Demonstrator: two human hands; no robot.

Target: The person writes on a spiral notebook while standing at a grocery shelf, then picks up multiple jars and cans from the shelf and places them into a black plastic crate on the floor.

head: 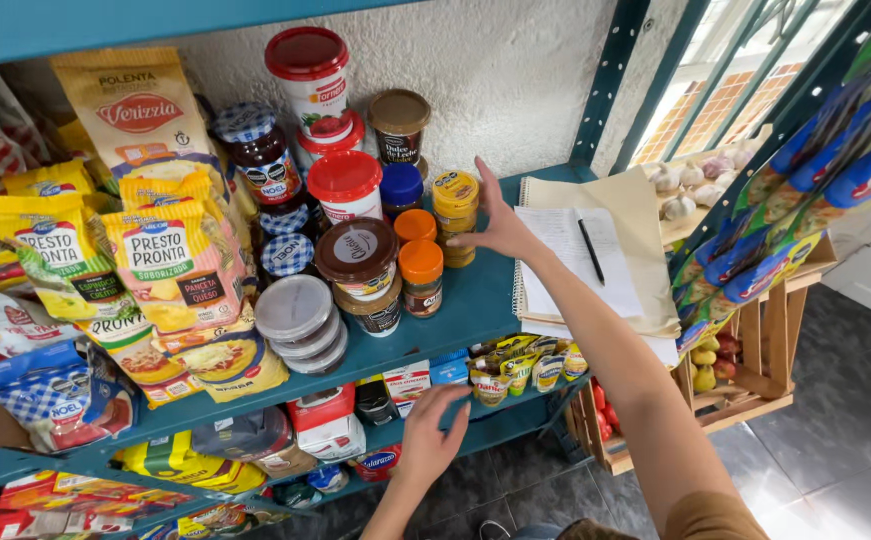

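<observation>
Your left hand [427, 438] is nearest the camera, fingers spread, reaching to the lower teal shelf [495, 420]; its fingertips rest at a small white carton [407, 384] with a red patch, and it grips nothing. Beside the carton sit glossy yellow sachets [520, 368]. Your right hand [500, 228] lies on the upper shelf board [460, 310], fingers stretched flat and loose, touching a stack of squat yellow jars [455, 205] at the stack's right side. Just left of the stack stand two orange-lidded round jars [420, 275] and a brown-lidded tub [357, 260]. Right of your wrist, a spiral notebook [570, 255] of lined paper lies open with a black pen [591, 250] on it. Crinkly yellow bags [170, 265] fill the left.
</observation>
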